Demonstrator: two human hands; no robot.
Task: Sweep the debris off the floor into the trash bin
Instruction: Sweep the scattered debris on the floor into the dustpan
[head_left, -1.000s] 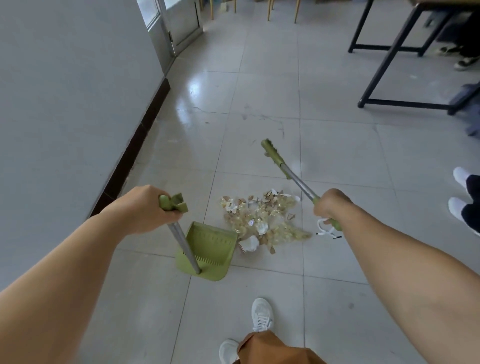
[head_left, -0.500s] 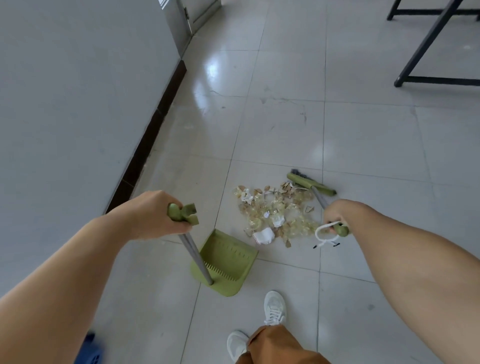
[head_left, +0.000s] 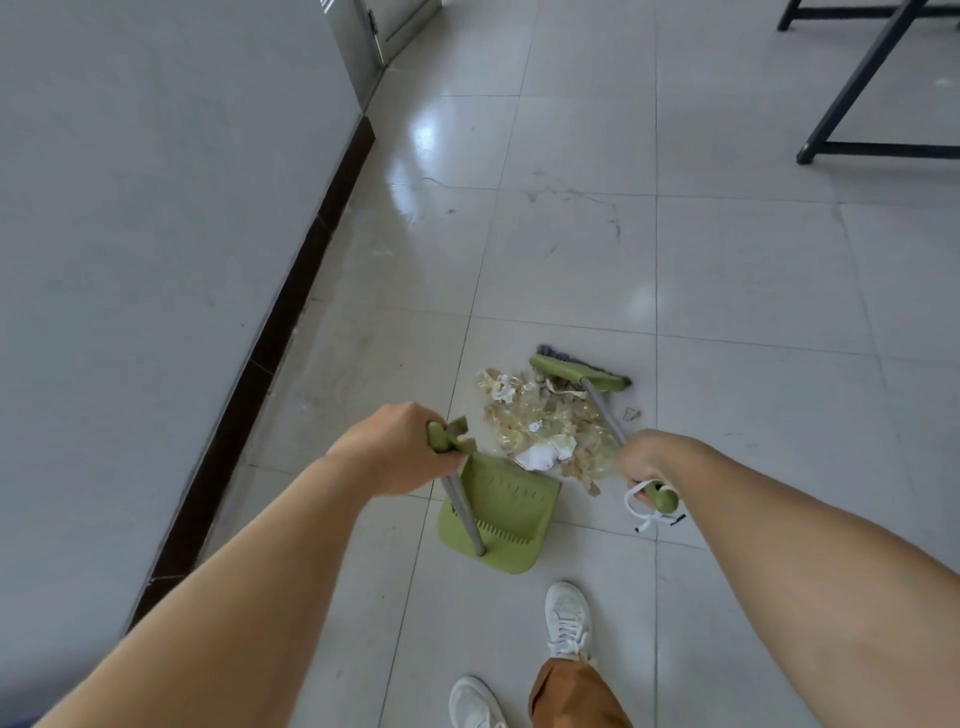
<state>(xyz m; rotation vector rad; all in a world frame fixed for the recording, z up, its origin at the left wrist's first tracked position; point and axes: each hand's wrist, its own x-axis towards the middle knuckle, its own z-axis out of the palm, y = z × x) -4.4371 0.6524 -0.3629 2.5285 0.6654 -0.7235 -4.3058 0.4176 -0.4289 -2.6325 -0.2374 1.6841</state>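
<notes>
A pile of debris (head_left: 540, 421), yellowish wrappers, brown bits and white paper scraps, lies on the tiled floor. My left hand (head_left: 400, 447) grips the green top of the dustpan handle; the green dustpan (head_left: 506, 512) stands on the floor with its mouth against the pile's near edge. My right hand (head_left: 647, 460) grips the broom's handle near its green end, where a white loop hangs. The green broom head (head_left: 576, 371) rests on the floor at the far side of the pile. No trash bin is in view.
A grey wall (head_left: 156, 234) with a dark baseboard runs along the left. A black table frame (head_left: 857, 88) stands at the top right. My white shoes (head_left: 569, 618) are just behind the dustpan. Open tiled floor lies beyond the pile.
The broom head has come down from the air onto the floor behind the pile and pulled in closer. The debris now touches the dustpan mouth. My view tilted down.
</notes>
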